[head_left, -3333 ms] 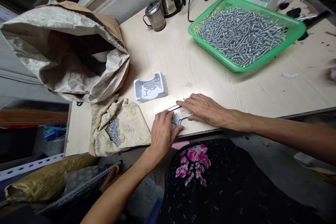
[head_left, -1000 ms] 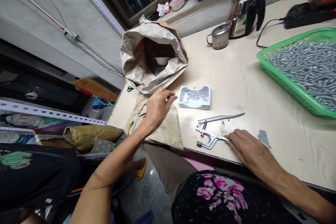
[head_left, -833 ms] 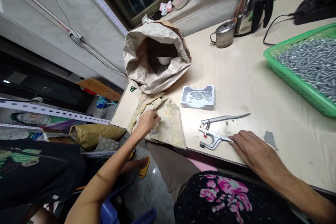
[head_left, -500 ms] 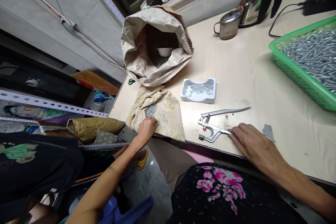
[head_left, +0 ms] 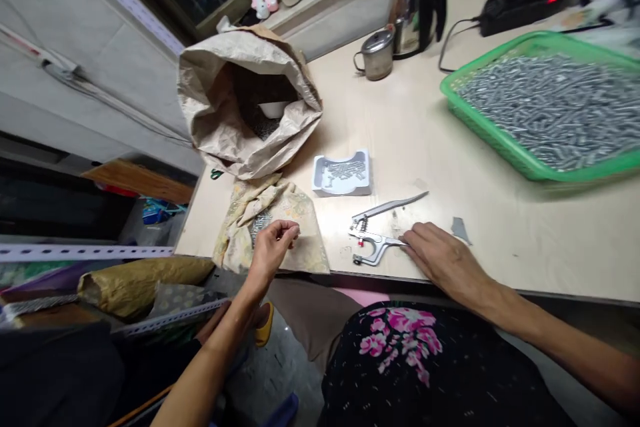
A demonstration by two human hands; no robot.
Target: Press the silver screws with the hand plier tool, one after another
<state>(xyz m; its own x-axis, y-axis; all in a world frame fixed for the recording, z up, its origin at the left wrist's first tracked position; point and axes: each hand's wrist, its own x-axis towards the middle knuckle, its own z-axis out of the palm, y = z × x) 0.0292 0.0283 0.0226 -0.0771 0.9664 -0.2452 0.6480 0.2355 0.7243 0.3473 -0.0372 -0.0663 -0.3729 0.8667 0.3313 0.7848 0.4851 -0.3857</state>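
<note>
My left hand (head_left: 274, 243) is closed in a pinch above a patterned cloth (head_left: 305, 233); what its fingertips hold is too small to make out. Small metal pieces (head_left: 259, 223) lie in a fold of that cloth, behind the hand. Under the fingers of my right hand (head_left: 440, 250) is the lower handle of metal pliers (head_left: 377, 247), which lie with their handles spread on the table. A small white tray (head_left: 343, 188) holding metal pins stands between the cloth and the pliers, farther back.
A large paper sack (head_left: 300, 140) with a white scoop (head_left: 273, 109) inside stands at the back left. On the right is a green basket (head_left: 500, 153) full of metal pieces. A lidded cup (head_left: 377, 57) and kettle (head_left: 413, 10) stand behind. Someone's dark clothing shows lower left.
My left hand has lifted off the metal pieces on the cloth and moved rightward over it, fingers pinched. The view has turned right. My right hand remains on the pliers' handle.
</note>
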